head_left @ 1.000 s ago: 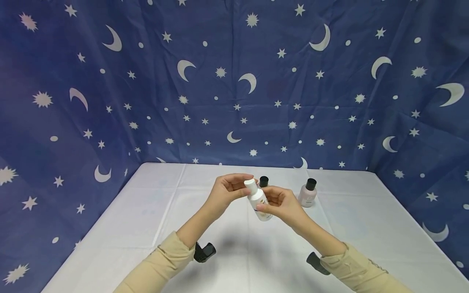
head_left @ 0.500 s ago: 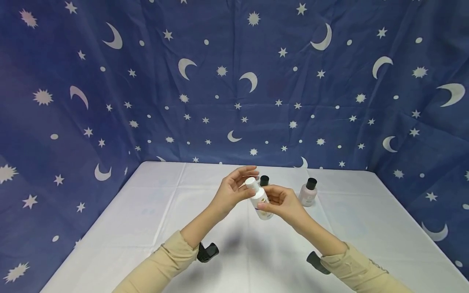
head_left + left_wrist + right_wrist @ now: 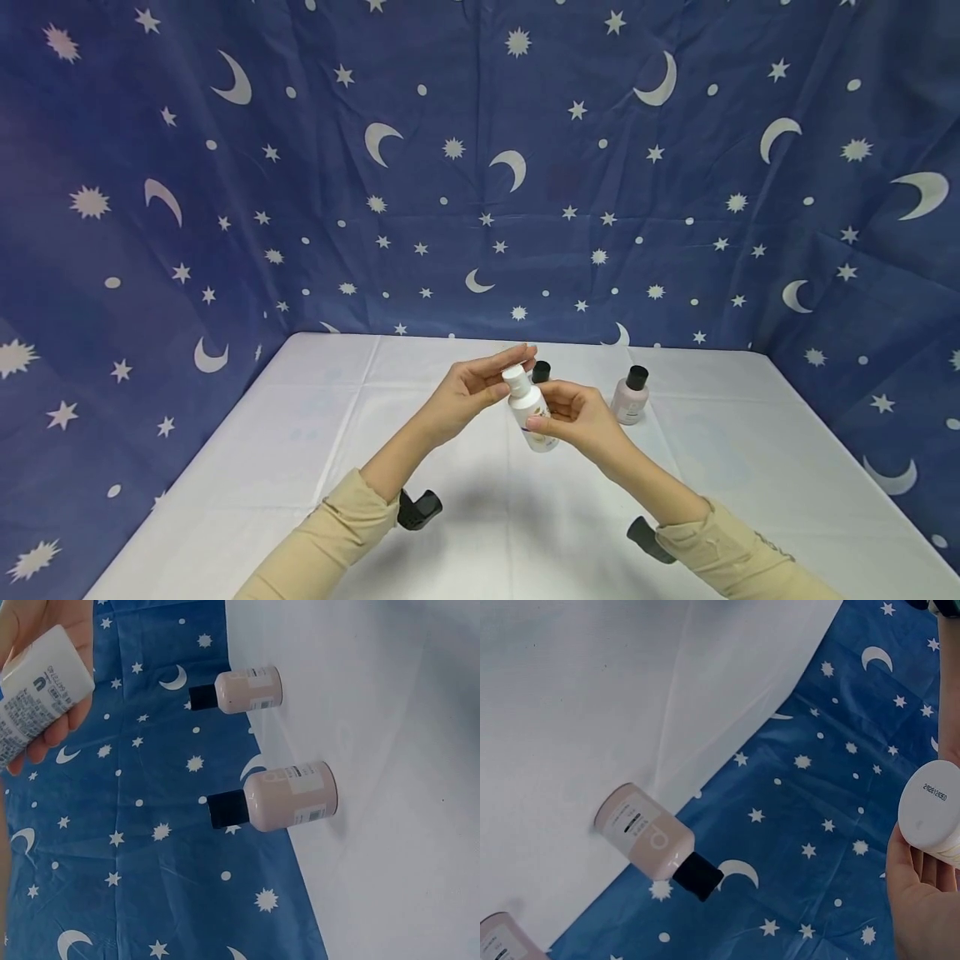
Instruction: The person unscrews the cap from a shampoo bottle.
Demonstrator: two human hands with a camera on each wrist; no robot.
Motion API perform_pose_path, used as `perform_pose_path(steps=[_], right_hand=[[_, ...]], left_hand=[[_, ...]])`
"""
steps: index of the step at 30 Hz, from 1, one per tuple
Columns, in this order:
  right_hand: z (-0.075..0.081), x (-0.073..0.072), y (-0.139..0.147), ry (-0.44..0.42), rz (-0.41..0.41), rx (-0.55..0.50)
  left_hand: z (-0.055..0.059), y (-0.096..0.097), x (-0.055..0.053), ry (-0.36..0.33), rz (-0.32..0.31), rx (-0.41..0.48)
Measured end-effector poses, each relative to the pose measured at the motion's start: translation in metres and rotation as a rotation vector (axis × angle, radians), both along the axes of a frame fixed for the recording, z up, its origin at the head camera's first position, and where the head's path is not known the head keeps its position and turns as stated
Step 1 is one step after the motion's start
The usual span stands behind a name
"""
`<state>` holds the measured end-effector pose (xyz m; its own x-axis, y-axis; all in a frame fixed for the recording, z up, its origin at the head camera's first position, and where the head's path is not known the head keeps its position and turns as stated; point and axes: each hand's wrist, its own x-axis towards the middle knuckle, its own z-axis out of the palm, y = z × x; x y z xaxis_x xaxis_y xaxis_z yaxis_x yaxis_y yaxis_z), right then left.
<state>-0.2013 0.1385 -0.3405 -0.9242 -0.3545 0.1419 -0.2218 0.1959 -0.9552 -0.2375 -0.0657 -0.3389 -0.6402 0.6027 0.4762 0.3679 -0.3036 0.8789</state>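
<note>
Curtain (image 3: 480, 179), blue with moons and stars, fills upper frame; white table (image 3: 262, 467) beneath. Right hand (image 3: 581, 421), right of centre, clamped round white bottle (image 3: 527, 405), tilted mid-frame. Left hand (image 3: 459, 402) at its cap (image 3: 515, 378), fingers straight, thumb apart. Pink bottles (image 3: 292, 799) behind: d-like mark (image 3: 658, 840) on one label. White bottle's dense text, base code (image 3: 934, 793): unreadable.

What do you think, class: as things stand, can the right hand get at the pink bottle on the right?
Probably not straight away: the right hand is holding the white bottle. With its grip freed, likely yes: the pink bottle stands upright nearby, and nothing visible blocks the way.
</note>
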Motion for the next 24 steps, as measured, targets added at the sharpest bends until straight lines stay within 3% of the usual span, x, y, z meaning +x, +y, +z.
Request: perform_pose_path(steps=[8, 12, 24], right_hand=[[0.000, 0.000, -0.001, -0.004, 0.005, -0.003], [0.000, 0.000, -0.001, -0.011, 0.017, -0.006], [-0.001, -0.002, -0.001, 0.008, 0.020, 0.003]], left_hand=[[0.004, 0.004, 0.005, -0.025, 0.221, -0.008], [0.010, 0.006, 0.006, -0.007, 0.292, -0.041], [0.013, 0.008, 0.003, 0.020, 0.362, -0.064]])
